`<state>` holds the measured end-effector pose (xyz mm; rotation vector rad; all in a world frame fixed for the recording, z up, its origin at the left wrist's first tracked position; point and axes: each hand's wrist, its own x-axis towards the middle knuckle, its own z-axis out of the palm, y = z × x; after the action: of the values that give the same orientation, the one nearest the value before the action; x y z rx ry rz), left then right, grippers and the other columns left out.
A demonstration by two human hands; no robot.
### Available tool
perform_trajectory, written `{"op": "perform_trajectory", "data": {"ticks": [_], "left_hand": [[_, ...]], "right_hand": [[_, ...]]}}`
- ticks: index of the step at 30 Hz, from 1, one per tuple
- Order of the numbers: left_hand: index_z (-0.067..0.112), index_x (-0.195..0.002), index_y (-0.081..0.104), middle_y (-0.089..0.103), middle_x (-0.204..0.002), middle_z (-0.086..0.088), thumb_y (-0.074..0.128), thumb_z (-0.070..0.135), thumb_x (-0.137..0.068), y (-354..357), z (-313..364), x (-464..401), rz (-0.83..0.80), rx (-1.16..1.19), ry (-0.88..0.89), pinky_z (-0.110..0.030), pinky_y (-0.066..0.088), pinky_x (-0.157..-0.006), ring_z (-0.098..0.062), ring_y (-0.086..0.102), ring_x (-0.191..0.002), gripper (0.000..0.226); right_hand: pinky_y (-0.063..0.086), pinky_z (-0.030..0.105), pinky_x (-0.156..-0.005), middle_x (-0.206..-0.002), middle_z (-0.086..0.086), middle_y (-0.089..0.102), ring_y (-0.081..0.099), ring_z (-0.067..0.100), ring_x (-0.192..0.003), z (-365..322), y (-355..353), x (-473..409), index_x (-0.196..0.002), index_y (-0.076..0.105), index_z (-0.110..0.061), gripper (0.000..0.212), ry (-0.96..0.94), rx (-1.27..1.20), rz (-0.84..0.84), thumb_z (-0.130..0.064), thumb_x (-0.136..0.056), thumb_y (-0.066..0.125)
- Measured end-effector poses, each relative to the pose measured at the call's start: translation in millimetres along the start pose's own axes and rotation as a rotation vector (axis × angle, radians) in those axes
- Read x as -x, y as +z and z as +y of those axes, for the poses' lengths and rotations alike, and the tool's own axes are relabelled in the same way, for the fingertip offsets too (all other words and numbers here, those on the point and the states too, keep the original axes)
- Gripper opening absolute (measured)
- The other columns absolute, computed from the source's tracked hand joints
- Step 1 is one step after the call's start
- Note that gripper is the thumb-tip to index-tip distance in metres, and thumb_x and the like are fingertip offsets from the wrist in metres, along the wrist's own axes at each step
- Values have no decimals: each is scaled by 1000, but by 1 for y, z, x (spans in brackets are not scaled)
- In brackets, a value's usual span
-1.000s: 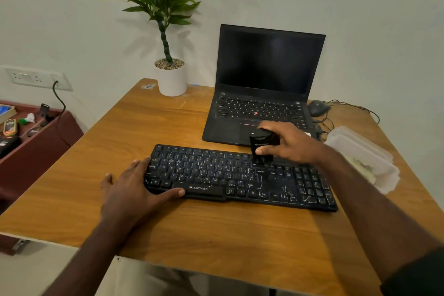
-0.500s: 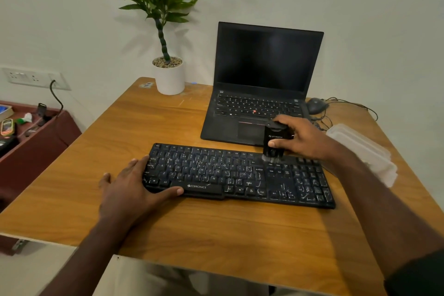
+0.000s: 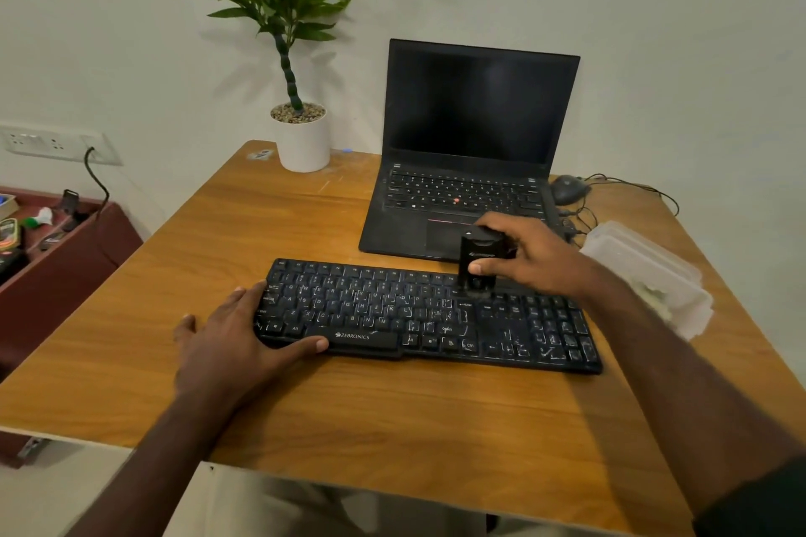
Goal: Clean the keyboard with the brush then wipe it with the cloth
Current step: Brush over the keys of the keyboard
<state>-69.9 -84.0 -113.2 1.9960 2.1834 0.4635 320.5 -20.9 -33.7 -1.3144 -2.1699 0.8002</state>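
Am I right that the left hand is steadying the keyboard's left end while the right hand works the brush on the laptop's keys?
Not quite. The head view shows the right hand holding the brush on the keyboard, near its back edge, not the laptop. The left hand does steady the keyboard's left end.

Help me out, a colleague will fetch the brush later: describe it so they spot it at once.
On the wooden table, find the flat black keyboard in front of the open laptop. The brush is the small boxy black block that the right hand grips, bristles down on the keyboard's top rows. Nothing else there is a stubby, upright black block.
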Motion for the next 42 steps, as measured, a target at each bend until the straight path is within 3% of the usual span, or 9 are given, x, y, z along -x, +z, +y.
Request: {"op": "perform_trajectory", "data": {"ticks": [3,6,8,12,16,21,28,34,42], "left_hand": [[28,-152,32,42,-155,-5,30,109,-45,0,0,0,0,7,3,-56,15,-118,-23,40,-141,134],[28,-152,32,41,-156,-4,30,109,-44,0,0,2,-1,2,-2,-54,14,-118,-21,39,-142,135],[29,-152,32,41,-155,-3,30,109,-45,1,-1,1,3,0,1,-55,15,-118,-21,40,-141,134],[26,-153,29,39,-157,-4,28,109,-48,1,-2,2,-21,4,11,-57,15,-119,-22,38,-142,134],[21,-153,32,36,-158,-6,25,104,-52,-4,8,6,-14,-21,33,-61,15,-117,-23,25,-148,131],[19,-151,38,31,-161,-1,21,103,-61,1,57,3,36,-81,263,-69,9,-114,-20,15,-151,124],[22,-158,8,3,-167,1,18,103,-63,35,170,11,-186,-175,572,-64,-4,-117,-17,-8,-153,125],[24,-158,11,7,-167,3,10,100,-69,50,171,11,-179,-184,519,-64,-4,-117,-17,-2,-153,117],[25,-157,23,21,-164,5,14,101,-67,41,157,-3,-121,-155,513,-60,6,-119,-14,10,-152,118]], "right_hand": [[57,23,-83,-108,-3,67,66,7,-101,2,0,2,-118,61,-18,34,11,-35,-12,-20,-88,77],[57,30,-83,-106,-7,66,65,5,-99,6,-19,6,-113,60,-28,31,45,76,-30,-25,-87,77],[52,25,-80,-105,-10,65,63,4,-99,7,-20,7,-109,57,-35,30,47,123,9,-25,-88,77],[54,21,-80,-105,-5,67,65,7,-100,5,-4,12,-114,61,-20,30,7,-12,29,-21,-88,76],[54,27,-79,-105,-5,67,66,8,-98,15,-24,25,-111,60,-27,29,65,51,9,-23,-88,77],[53,22,-78,-101,-8,67,65,5,-95,10,-18,20,-110,61,-21,27,16,23,86,-22,-88,77],[58,32,-81,-103,-6,66,65,11,-97,6,-2,19,-115,61,-20,32,-36,29,86,-31,-89,75],[53,23,-79,-107,-10,66,64,2,-99,19,-27,32,-117,58,-30,34,51,113,70,-30,-88,77],[54,18,-76,-100,-12,65,63,3,-95,-3,17,2,-116,60,-22,31,-53,18,138,-26,-89,76]]}}
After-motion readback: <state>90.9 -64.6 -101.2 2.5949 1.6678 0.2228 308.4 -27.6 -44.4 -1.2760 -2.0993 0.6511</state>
